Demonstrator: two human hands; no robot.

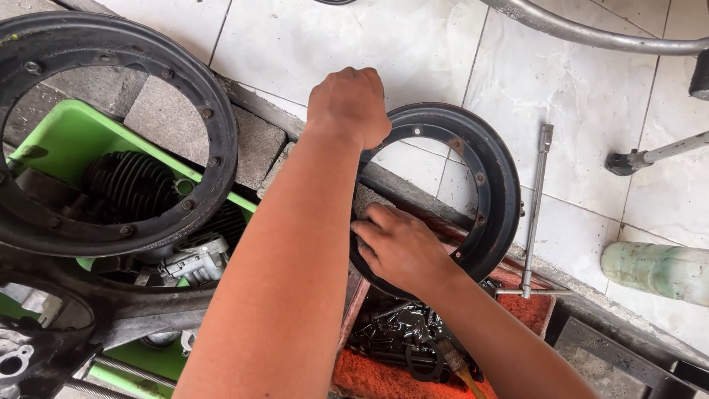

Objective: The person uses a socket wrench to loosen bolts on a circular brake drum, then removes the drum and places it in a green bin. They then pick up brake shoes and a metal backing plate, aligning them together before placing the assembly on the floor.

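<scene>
A white tiled floor fills the upper view. At left, a large black wheel rim leans over a green tub that holds a finned engine cylinder. In the centre, a smaller black rim stands tilted on a stone kerb, its lower edge over an orange tray of oily bolts. The left hand is clenched on this rim's top edge. The right hand lies on its lower inner edge, fingers curled against it; whether that grip is closed cannot be told. A T-handle wrench lies just beside the rim, untouched. To handle the rim well, it seems wise to keep both hands opposite each other and steady its weight on the kerb.
</scene>
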